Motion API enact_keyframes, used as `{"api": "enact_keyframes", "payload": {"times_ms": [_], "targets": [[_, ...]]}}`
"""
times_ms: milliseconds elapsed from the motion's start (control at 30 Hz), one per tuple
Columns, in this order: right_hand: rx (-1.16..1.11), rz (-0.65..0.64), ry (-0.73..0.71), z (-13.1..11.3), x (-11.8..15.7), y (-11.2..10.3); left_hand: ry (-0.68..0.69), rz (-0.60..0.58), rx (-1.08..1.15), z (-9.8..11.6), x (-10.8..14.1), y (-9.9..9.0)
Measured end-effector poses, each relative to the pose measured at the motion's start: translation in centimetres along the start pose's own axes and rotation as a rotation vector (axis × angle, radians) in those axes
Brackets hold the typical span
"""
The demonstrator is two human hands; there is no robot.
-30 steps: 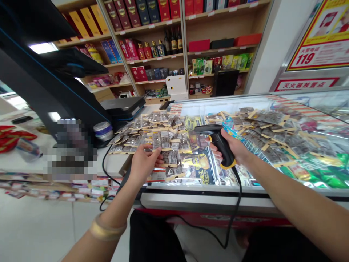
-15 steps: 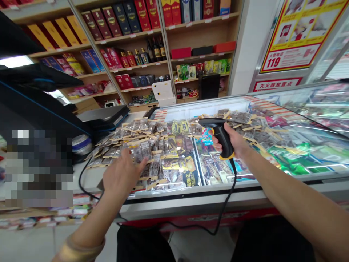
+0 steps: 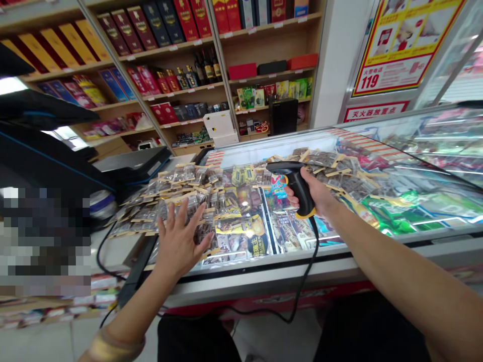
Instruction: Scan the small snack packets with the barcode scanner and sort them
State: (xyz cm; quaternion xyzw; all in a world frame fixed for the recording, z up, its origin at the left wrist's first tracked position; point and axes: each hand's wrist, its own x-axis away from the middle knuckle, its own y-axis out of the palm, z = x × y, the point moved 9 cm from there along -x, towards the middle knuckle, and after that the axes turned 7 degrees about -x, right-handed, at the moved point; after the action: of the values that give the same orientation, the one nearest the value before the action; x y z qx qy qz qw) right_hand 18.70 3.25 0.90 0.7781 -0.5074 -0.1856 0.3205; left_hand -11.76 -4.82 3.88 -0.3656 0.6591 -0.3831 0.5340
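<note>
My left hand (image 3: pixel 180 241) is spread, palm down, over the near part of the left pile of small clear packets (image 3: pixel 151 201) with tan card edges. Nothing is gripped in it; whether its fingertips touch the packets I cannot tell. My right hand (image 3: pixel 311 193) is wrapped round the handle of a black and yellow barcode scanner (image 3: pixel 301 188), its head pointing left above the glass top. From the handle a black cable (image 3: pixel 315 246) hangs down over the front edge. More packets (image 3: pixel 332 166) lie behind and right of the scanner.
The glass-topped freezer (image 3: pixel 226 279) shows colourful packages inside. At the left stand a black machine (image 3: pixel 45 166) and a round tub (image 3: pixel 101 205). Shelves (image 3: pixel 181 48) of boxes and bottles rise behind, with a white box (image 3: pixel 219 124) low among them. A poster (image 3: pixel 400 50) hangs at the right.
My left hand has opened, its fingers now spread apart over the packets. My right hand still holds the scanner. The whole view has shifted slightly.
</note>
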Motion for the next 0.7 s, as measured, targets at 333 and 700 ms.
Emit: {"api": "enact_keyframes", "payload": {"times_ms": [333,700], "targets": [[0.029,0.042,-0.017,-0.6,-0.4,-0.3,-0.028,0.231,0.263,3.5,-3.0,-3.5],[0.096,0.133,-0.040,-3.5,2.0,-4.1,-0.405,-0.338,0.349,13.5,-16.5,6.7]]}}
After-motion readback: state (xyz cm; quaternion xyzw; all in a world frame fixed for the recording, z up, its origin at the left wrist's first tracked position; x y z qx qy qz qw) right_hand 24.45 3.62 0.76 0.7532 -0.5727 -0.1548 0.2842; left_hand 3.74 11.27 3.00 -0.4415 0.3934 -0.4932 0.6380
